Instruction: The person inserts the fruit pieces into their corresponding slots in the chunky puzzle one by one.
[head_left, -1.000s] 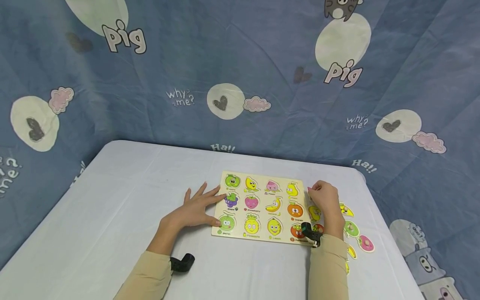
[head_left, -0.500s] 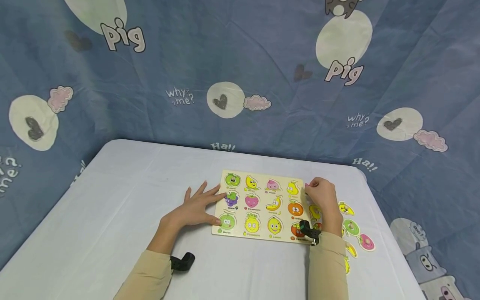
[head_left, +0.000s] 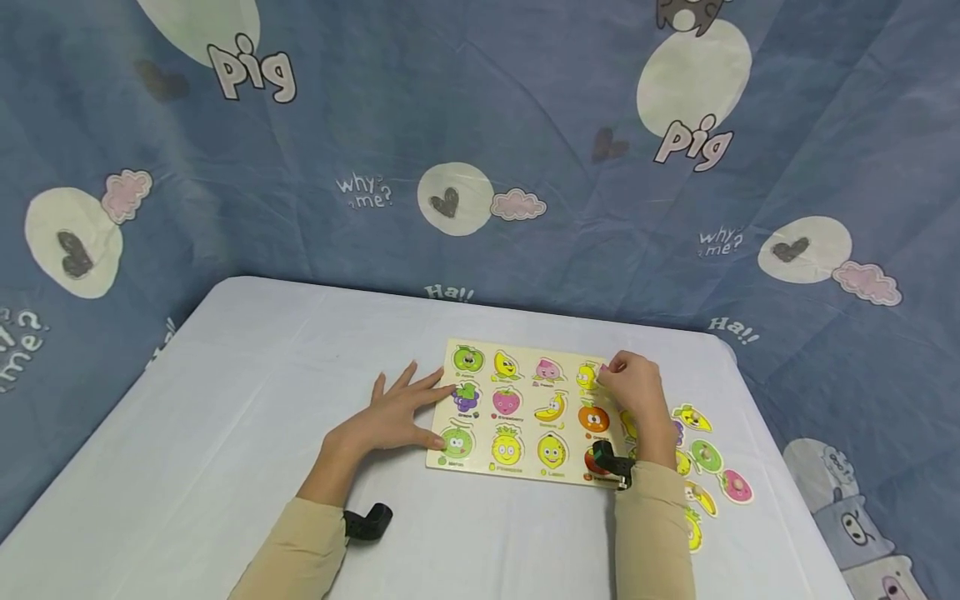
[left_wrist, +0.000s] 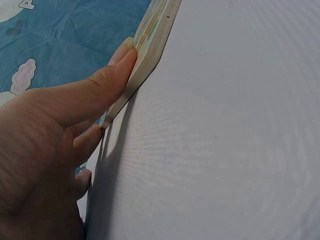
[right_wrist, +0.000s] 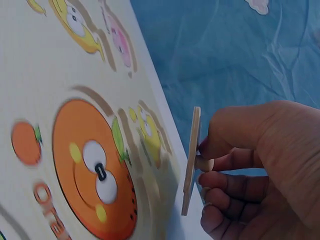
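A pale wooden fruit puzzle board (head_left: 482, 429) lies on the white table, with printed fruit faces in its recesses. My left hand (head_left: 390, 421) rests at the board's left edge, fingers spread and thumb over the corner; the left wrist view shows the thumb (left_wrist: 112, 75) on the rim. My right hand (head_left: 637, 392) is over the board's upper right corner, by the pear recess. In the right wrist view it pinches the small knob of a thin wooden puzzle piece (right_wrist: 190, 165), seen edge-on and standing upright off the board. The piece's picture is hidden.
Several loose knobbed fruit pieces lie right of the board, among them a green one (head_left: 707, 456), a pink one (head_left: 737, 486) and a pineapple (head_left: 693, 531). Some are partly hidden by my right forearm. A blue printed curtain (head_left: 315, 225) hangs behind the table.
My right hand has moved left and slightly away from me with the puzzle piece, from beside the board to over its upper right corner. The left hand has stayed in place.
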